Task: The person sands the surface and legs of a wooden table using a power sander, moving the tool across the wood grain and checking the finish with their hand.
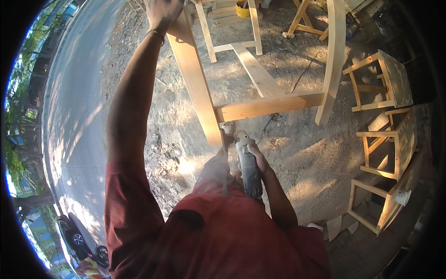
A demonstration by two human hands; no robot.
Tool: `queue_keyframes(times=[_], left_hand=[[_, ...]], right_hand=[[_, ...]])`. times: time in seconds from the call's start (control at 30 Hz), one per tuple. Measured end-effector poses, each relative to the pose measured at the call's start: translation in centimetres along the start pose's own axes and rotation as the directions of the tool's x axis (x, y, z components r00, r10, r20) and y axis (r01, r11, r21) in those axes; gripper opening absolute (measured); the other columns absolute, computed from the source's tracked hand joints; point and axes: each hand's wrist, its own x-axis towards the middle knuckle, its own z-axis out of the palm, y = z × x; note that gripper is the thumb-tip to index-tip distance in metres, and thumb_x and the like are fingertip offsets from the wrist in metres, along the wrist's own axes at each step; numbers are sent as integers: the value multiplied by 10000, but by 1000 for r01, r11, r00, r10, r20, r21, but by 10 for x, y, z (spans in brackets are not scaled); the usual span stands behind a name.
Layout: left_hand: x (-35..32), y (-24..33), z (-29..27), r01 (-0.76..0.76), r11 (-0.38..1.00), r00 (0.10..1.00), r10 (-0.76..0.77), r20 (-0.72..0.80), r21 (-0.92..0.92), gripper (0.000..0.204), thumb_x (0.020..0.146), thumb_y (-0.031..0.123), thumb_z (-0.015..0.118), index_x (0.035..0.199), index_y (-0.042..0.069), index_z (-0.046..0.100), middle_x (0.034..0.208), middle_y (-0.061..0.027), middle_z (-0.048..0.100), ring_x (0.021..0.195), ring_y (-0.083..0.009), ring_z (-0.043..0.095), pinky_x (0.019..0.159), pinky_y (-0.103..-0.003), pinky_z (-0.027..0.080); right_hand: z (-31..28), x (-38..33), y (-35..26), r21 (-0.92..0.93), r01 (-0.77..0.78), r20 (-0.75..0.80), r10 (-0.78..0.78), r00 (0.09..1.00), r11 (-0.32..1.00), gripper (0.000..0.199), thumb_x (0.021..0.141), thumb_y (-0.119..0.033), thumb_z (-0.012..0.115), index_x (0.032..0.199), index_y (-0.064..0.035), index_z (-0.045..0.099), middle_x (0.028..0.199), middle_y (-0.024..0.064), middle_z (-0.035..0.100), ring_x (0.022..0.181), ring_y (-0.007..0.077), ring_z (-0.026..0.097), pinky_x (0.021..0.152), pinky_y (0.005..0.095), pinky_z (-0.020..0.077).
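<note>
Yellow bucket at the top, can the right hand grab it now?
Probably not: the right hand holds the angle grinder, and the wooden frame is between it and the yellow bucket.

Cannot see the left hand (165, 9), upper left, or the wooden frame (193, 76) whole: cropped by the top edge. Cannot tell contact from gap between wooden frame and blurred disc (226, 139) of the grinder (248, 169), centre. Cannot fully see the right hand (261, 160), partly behind the grinder.

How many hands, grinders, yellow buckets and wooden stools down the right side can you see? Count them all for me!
Hands: 2, left hand and right hand
Grinder: 1
Yellow bucket: 1
Stools on the right: 3
Total: 7
</note>
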Motion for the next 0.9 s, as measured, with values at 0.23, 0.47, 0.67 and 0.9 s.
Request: queue_keyframes(times=[0.23, 0.47, 0.67, 0.9], left_hand=[[5, 10, 10, 22, 999, 1000, -21, 19, -50, 966, 740, 433, 762, 1529, 83, 328, 1380, -290, 474, 1313, -462, 468, 1120, -497, 394], [4, 15, 9, 28, 998, 999, -26, 30, -53, 953, 741, 450, 758, 1521, 97, 339, 1370, -289, 482, 1308, -466, 468, 1109, -508, 394], [4, 10, 13, 43, 997, 999, -43, 8, -70, 979, 733, 466, 762, 1525, 84, 332, 1409, -288, 470, 1317, -460, 479, 1109, -508, 399], [5, 11, 14, 37, 994, 999, -37, 7, -103, 1039, 713, 487, 769, 1529, 42, 306, 1451, -277, 446, 1343, -456, 467, 1113, -502, 401]], right_hand=[[-16, 41, -1, -82, 135, -117, -144, 983, 987, 479, 981, -461, 609, 1265, -80, 550, 854, 138, 655, 593, 242, 671, 508, 365, 562], [-24, 47, -6, -73, 113, -59, -117, 991, 991, 465, 981, -465, 620, 1241, -83, 566, 826, 128, 653, 574, 238, 668, 508, 359, 563], [-31, 38, -1, -120, 40, -51, -46, 998, 992, 441, 1016, -393, 571, 1330, -94, 498, 938, 105, 643, 702, 201, 664, 618, 343, 575], [-26, 36, 7, -124, 120, -110, -134, 985, 985, 513, 981, -496, 605, 1228, -49, 564, 837, 128, 667, 615, 240, 688, 538, 366, 576]])
